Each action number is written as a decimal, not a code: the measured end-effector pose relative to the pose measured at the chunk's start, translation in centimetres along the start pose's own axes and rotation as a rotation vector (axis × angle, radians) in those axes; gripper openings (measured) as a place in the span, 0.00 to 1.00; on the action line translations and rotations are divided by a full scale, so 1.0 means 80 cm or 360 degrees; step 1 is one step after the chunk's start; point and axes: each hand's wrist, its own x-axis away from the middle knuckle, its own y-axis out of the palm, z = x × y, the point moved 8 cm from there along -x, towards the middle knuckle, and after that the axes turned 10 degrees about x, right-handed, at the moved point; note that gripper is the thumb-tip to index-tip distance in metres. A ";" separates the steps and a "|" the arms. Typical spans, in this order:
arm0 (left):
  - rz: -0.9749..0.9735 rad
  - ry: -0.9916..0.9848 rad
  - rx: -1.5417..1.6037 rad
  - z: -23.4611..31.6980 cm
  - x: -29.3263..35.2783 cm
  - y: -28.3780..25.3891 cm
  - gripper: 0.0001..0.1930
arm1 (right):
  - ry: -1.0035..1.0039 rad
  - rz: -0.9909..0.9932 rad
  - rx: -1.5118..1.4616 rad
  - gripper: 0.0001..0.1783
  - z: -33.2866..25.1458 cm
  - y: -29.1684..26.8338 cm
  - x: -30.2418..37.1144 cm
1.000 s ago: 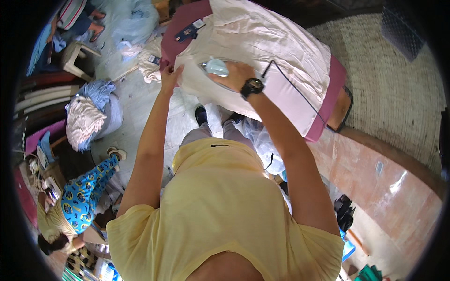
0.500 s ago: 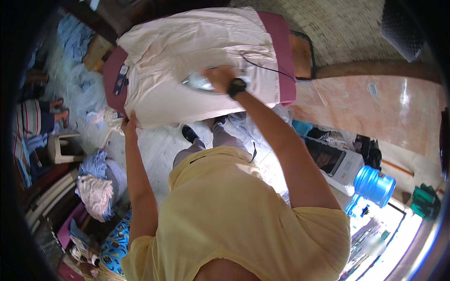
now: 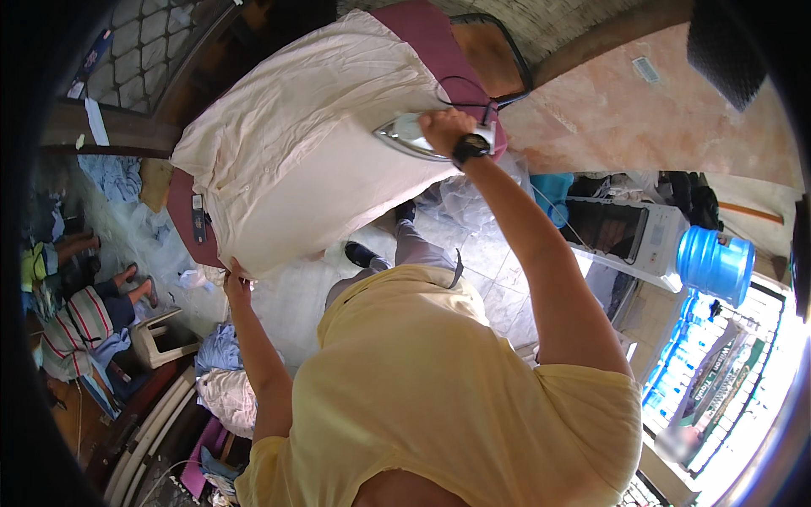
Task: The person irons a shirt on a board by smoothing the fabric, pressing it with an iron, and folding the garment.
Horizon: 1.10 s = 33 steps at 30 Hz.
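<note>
One cream cloth (image 3: 312,169) lies spread across a maroon-covered board (image 3: 422,34) as a person's right hand (image 3: 448,131), fingers wrapped around the handle, holds an iron (image 3: 407,135) on its right side — the left hand (image 3: 240,282) pinching the near left corner between thumb and fingers, near a dark strip (image 3: 199,225).

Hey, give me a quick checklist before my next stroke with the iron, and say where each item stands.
1. Right hand gripping the iron: ok.
2. Left hand away from the iron: ok, it is at the near left corner of the cream cloth.
3. Cream cloth free of wrinkles: not ok, the far part is creased.
4. Cord not ahead of the iron's tip: ok, it is at the heel end.
5. Iron's heat: cannot tell.
</note>
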 end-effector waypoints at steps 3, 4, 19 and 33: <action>-0.0108 -0.0038 -0.0012 0.002 -0.001 0.006 0.24 | -0.0130 0.0044 0.0061 0.19 0.029 0.017 0.021; -0.0106 -0.0050 -0.0010 0.002 -0.002 0.003 0.25 | -0.0257 -0.0014 0.0060 0.19 0.024 0.022 0.028; 0.1194 0.1296 -0.1779 0.088 0.118 0.103 0.26 | 0.0343 0.0157 -0.0222 0.29 0.057 -0.011 -0.021; -0.1534 0.2110 -0.2206 -0.132 0.243 0.596 0.30 | 0.0347 -0.0128 -0.0560 0.44 0.124 0.016 0.074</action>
